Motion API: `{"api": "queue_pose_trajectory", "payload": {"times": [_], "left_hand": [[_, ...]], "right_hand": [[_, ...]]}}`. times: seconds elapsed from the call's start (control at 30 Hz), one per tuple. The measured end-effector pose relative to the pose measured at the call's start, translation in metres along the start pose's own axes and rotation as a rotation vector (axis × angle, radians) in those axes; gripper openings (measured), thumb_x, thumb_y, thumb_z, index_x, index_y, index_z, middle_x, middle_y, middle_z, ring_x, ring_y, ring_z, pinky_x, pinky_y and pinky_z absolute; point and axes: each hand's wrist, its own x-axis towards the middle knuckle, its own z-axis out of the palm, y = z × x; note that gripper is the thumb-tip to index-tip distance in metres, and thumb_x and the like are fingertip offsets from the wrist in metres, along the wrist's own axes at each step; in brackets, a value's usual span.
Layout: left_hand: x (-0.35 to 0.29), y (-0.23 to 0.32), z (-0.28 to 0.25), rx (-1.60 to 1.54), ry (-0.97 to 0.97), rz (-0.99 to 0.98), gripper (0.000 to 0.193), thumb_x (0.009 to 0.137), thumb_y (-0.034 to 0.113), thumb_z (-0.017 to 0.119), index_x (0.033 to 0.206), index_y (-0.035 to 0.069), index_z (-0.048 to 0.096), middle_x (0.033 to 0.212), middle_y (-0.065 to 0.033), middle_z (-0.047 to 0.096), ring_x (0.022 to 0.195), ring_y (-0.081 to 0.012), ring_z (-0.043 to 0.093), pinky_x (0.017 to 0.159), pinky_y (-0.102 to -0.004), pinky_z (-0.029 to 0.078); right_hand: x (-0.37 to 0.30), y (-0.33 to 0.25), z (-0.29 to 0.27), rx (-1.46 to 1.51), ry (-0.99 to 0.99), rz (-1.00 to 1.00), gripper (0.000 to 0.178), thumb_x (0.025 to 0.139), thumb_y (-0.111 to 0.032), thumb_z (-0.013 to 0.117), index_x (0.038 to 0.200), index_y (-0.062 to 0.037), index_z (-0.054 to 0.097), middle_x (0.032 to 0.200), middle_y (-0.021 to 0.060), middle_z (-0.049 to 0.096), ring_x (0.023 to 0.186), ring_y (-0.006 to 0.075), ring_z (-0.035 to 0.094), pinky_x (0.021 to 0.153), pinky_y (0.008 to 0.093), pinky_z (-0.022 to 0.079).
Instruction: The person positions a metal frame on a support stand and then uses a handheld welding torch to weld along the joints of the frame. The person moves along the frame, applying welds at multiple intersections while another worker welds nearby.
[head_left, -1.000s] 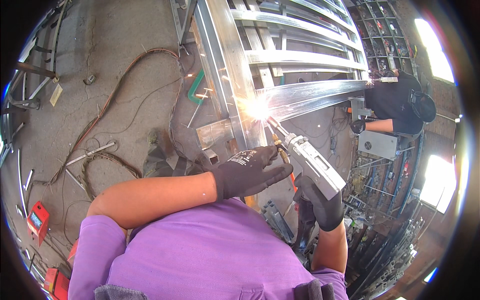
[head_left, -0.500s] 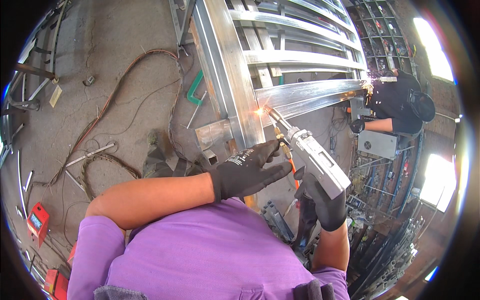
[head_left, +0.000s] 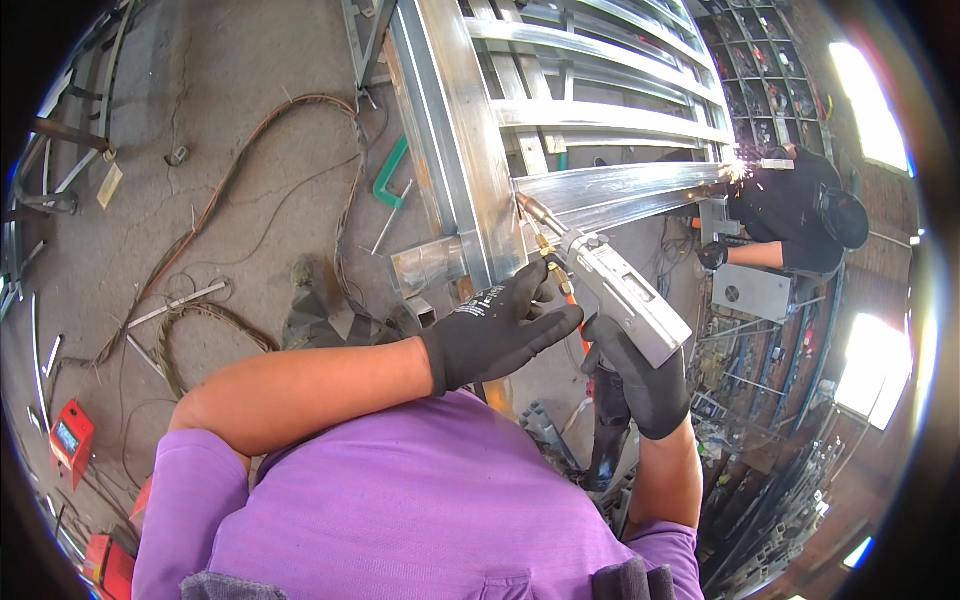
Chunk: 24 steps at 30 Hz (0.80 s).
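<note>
My right hand (head_left: 640, 380), black-gloved, is closed round the grip of a grey handheld welding gun (head_left: 625, 300). The gun's copper-coloured nozzle (head_left: 535, 208) meets the joint between a wide steel beam (head_left: 480, 150) and a crossbar (head_left: 620, 185) of a metal frame. No glow shows at this tip. Below the nozzle runs a brass fitting (head_left: 558, 277) with an orange tube. My left hand (head_left: 500, 325), also gloved, has its thumb apart from its fingers. Its index finger touches or nearly touches the brass fitting.
At the right, a person in black (head_left: 790, 205) works at the frame's far end amid sparks (head_left: 740, 168). A green clamp (head_left: 390, 175) hangs beside the beam. Cables (head_left: 215, 205) lie across the floor at left, near a red machine (head_left: 70, 440).
The bright glow and sparks at my gun's nozzle have gone out. The gun has shifted slightly left and toward me, with both hands close to it. Sparks continue by the other person.
</note>
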Motion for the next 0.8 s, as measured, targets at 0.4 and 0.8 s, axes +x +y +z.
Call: {"api": "queue_pose_trajectory", "payload": {"times": [0.4,0.8], "left_hand": [[0.007,-0.009,0.004,-0.026,0.007,-0.003,0.097,0.106,0.055,0.058,0.161,-0.013,0.015,0.135,-0.0224,0.060,0.129,-0.0280,0.058,0.111,-0.0386,0.046],[0.008,-0.014,0.009,-0.043,0.056,0.021,0.088,0.106,0.051,0.060,0.154,-0.015,0.025,0.129,-0.0196,0.063,0.122,-0.0252,0.061,0.106,-0.0379,0.049]], "right_hand": [[0.000,0.002,-0.004,-0.027,-0.032,0.004,0.025,0.098,-0.014,0.070,0.117,0.0014,0.066,0.087,0.0033,0.068,0.067,0.0109,0.065,0.058,0.0273,0.050],[0.000,0.005,-0.006,-0.010,-0.049,-0.010,0.027,0.097,-0.012,0.070,0.118,0.0023,0.066,0.088,0.0039,0.067,0.068,0.0115,0.065,0.060,0.0280,0.051]]}}
